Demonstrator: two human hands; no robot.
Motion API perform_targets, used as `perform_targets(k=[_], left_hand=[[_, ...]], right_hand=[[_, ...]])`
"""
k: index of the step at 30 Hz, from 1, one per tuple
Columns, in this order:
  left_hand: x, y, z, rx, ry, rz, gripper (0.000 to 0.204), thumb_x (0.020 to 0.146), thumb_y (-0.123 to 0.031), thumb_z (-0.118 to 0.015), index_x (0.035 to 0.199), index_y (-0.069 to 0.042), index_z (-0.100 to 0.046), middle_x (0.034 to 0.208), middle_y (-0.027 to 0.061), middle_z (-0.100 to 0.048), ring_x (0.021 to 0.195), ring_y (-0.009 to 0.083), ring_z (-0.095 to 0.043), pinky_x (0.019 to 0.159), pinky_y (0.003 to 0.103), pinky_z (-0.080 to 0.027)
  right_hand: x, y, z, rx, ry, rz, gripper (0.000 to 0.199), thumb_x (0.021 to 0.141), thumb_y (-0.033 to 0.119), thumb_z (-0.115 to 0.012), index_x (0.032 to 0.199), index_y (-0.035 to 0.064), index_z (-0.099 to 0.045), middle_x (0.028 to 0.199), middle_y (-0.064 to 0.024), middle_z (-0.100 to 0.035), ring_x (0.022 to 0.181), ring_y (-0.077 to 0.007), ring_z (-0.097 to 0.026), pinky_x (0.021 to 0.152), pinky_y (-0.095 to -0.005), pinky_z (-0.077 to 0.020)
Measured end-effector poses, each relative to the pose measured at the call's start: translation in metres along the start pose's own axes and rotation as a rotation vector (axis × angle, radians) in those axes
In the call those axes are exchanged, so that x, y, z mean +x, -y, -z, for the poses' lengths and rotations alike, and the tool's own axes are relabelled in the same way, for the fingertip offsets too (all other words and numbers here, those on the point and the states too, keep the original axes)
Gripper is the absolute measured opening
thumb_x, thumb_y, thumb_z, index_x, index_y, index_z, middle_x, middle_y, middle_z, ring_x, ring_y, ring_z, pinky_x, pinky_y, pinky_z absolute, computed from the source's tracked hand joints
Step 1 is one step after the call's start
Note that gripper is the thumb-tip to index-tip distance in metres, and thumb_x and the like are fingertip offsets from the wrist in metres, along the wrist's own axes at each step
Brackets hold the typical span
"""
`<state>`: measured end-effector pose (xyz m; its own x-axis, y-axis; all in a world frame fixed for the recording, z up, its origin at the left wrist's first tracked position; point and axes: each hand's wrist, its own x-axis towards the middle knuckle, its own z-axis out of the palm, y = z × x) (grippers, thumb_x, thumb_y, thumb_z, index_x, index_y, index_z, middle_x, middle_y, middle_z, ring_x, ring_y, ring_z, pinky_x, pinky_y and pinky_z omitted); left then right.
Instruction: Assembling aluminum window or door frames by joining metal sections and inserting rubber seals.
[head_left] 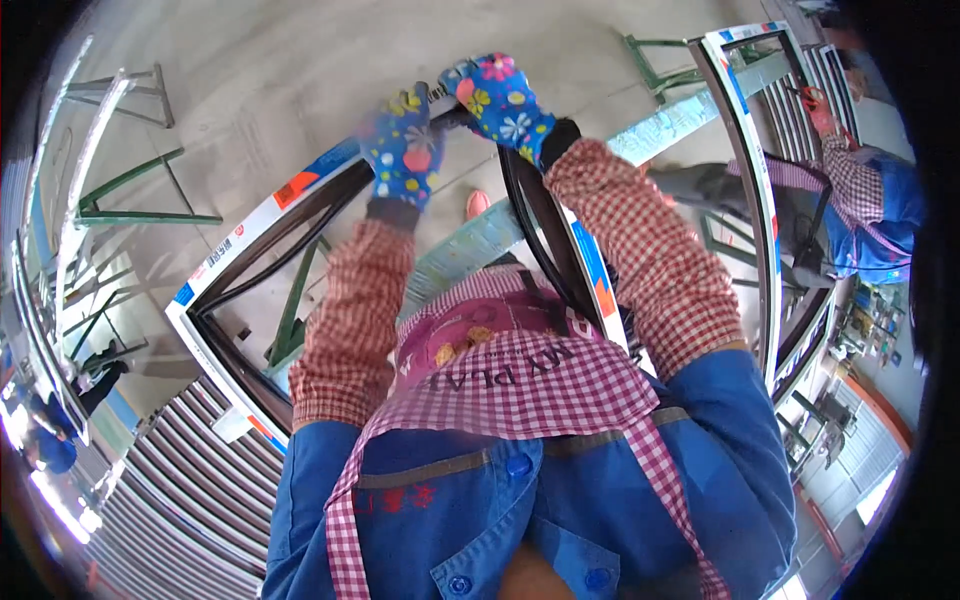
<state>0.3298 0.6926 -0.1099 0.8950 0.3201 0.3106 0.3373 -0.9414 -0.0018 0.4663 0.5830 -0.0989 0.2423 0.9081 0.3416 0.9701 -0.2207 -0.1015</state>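
A window frame [237, 243], white outside with orange and blue film and dark inside, stands around my forearms. At its far corner are both my hands, in blue flowered gloves. My left hand [405, 152], slightly blurred, is closed over the frame's left bar near that corner. My right hand [500, 103] is wrapped over the corner itself, fingers curled; the fingertips of both hands are partly hidden. A black rubber strip [525, 215] runs down from beneath my right hand along the inner side, and more of it hangs loose in a curve along the left bar.
A film-covered beam [470, 245] crosses beneath the frame. Green metal trestles [150, 205] stand to the left and far right. At right, another upright frame [745, 160] stands before a co-worker [870, 200] with red gloves. Stacked striped profiles [190, 490] lie at lower left.
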Motion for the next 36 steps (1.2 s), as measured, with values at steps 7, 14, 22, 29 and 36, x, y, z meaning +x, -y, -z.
perform_targets(k=[7,14,22,29,36], left_hand=[[-0.075,-0.071,-0.027,-1.305,0.362,0.322,0.025,0.092,-0.018,-0.058,0.108,0.001,-0.058,0.088,0.0148,-0.065,0.076,0.0318,-0.063,0.070,0.037,-0.051],[-0.058,-0.100,-0.026,-1.572,0.483,0.550,0.015,0.089,-0.010,-0.059,0.096,0.003,-0.063,0.085,0.0100,-0.068,0.075,0.0158,-0.063,0.066,0.030,-0.051],[-0.049,-0.099,-0.034,-1.844,0.506,0.653,0.018,0.086,-0.006,-0.062,0.098,0.007,-0.065,0.088,0.0114,-0.069,0.077,0.0179,-0.066,0.073,0.029,-0.054],[-0.029,-0.077,-0.050,-1.379,0.625,0.203,0.022,0.082,-0.014,-0.064,0.098,0.000,-0.069,0.092,0.0153,-0.070,0.082,0.0232,-0.067,0.075,0.032,-0.053],[-0.020,-0.071,-0.010,-1.706,0.726,0.319,0.023,0.086,-0.010,-0.061,0.103,0.003,-0.066,0.099,0.0131,-0.069,0.087,0.0200,-0.068,0.076,0.030,-0.054]], right_hand=[[-0.069,0.047,0.045,0.157,0.108,-0.730,0.087,0.070,0.039,-0.075,0.138,-0.0005,-0.036,0.122,-0.0212,-0.053,0.109,-0.0371,-0.054,0.091,-0.0454,-0.0448],[-0.106,0.052,0.038,0.251,0.069,-0.894,0.059,0.081,0.029,-0.067,0.130,0.0027,-0.045,0.111,-0.0208,-0.059,0.100,-0.0381,-0.059,0.084,-0.0436,-0.0482],[-0.121,0.054,0.034,0.233,-0.044,-0.793,0.055,0.084,0.027,-0.063,0.130,0.0032,-0.045,0.112,-0.0211,-0.058,0.102,-0.0386,-0.057,0.085,-0.0424,-0.0475],[-0.132,0.071,0.043,0.215,0.000,-0.869,0.056,0.081,0.021,-0.063,0.131,0.0033,-0.044,0.108,-0.0217,-0.060,0.100,-0.0397,-0.058,0.084,-0.0440,-0.0486],[-0.124,0.081,0.051,0.175,-0.046,-0.932,0.055,0.079,0.016,-0.066,0.129,0.0037,-0.046,0.106,-0.0208,-0.059,0.098,-0.0383,-0.058,0.082,-0.0442,-0.0486]])
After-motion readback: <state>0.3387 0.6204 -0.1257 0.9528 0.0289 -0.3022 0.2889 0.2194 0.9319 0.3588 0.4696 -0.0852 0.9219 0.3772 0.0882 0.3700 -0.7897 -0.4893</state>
